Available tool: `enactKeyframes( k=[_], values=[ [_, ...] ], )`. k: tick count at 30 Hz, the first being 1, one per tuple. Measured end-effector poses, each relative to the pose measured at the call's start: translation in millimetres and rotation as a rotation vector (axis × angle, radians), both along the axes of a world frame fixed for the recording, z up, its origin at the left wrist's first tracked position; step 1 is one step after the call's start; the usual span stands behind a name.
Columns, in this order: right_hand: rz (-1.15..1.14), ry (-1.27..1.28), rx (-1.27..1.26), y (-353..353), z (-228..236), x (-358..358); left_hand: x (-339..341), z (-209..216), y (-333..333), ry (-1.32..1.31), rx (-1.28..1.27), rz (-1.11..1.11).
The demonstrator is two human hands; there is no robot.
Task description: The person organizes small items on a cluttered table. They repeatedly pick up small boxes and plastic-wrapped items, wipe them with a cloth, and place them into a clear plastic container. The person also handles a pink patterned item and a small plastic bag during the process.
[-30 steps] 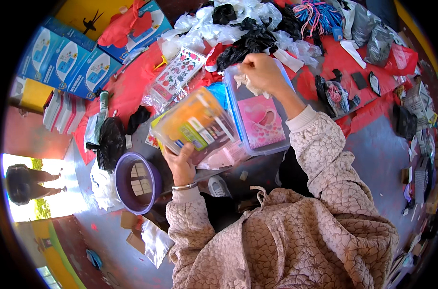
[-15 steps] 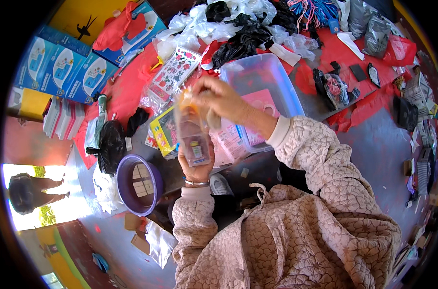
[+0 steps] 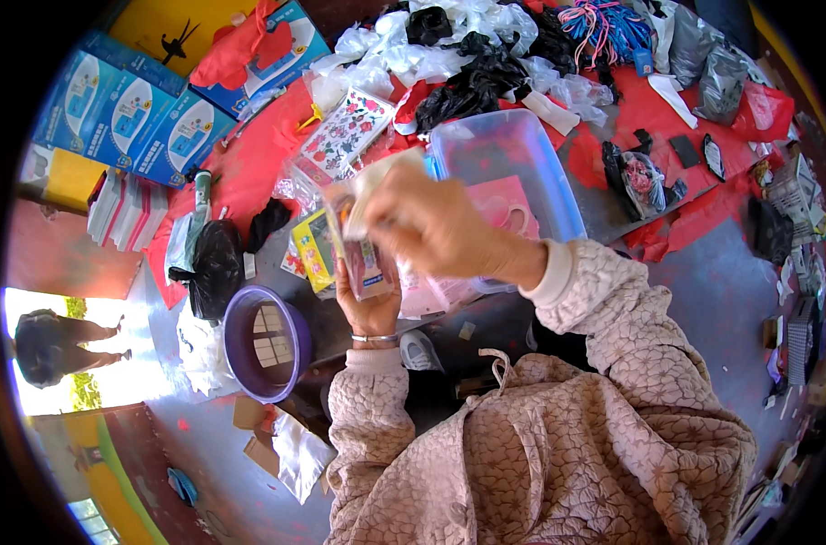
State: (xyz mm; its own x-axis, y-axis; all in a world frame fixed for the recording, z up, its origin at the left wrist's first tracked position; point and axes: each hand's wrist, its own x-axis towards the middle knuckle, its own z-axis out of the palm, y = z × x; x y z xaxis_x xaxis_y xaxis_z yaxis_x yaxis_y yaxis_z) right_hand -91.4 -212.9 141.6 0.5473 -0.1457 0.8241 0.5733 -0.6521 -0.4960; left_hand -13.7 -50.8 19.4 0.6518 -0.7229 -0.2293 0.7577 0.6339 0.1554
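My left hand point(image 3: 371, 313) grips the lower end of a clear plastic box point(image 3: 373, 277), which stands tilted up over the table edge; small coloured things show through its wall. In front of the box's upper part is my right hand point(image 3: 445, 227), its fingers closed on a pale, cloth-like piece point(image 3: 384, 177) smeared by motion. The box's top is partly hidden behind that hand. Just beyond my right hand sits a clear plastic tub point(image 3: 566, 195) with a pink package point(image 3: 502, 202) in it. A yellow-edged packet point(image 3: 313, 250) lies left of the box.
A purple basin point(image 3: 300, 350) stands at the lower left, beside a black plastic bag point(image 3: 217, 272). Sticker sheets point(image 3: 348, 127) and heaped plastic bags point(image 3: 467, 77) cover the far tabletop. Blue cartons point(image 3: 131, 113) are stacked at the far left. A person point(image 3: 45, 348) stands by the doorway.
My right hand has come lower and nearer, off the box's top, and the pale piece now shows broadly above its fingers. My left hand still holds the box, slightly lower.
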Motion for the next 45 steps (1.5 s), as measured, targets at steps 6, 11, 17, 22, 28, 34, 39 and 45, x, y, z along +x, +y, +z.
enactKeyframes(
  k=[6, 11, 17, 22, 28, 34, 39, 45],
  values=[
    [0.104, 0.416, -0.252, 21, -67, 6, -9, -2, -5, 0.063, 0.124, -0.09],
    [0.377, 0.631, 0.204, 19, -43, 5, 13, 0, 2, -0.174, 0.334, 0.211],
    [0.05, 0.284, -0.092, 26, -25, 7, -7, 1, -9, -0.602, 0.612, 0.336],
    [-0.347, 0.387, -0.381, -28, -68, 33, -24, 12, -19, -0.634, 0.687, 0.337],
    [0.019, 0.998, 0.868, -121, -65, 24, -6, 41, -5, -0.573, 0.629, 0.02],
    [0.472, 1.204, 1.045, -76, -86, 16, 6, 48, -1, -0.713, 0.739, -0.151],
    [0.508, 1.267, 1.253, -67, -91, 21, 19, 36, 9, -0.666, 0.741, -0.121],
    [0.531, 1.136, 1.497, -65, -95, 26, 22, 53, 12, -0.478, 0.353, -0.089]
  ],
)
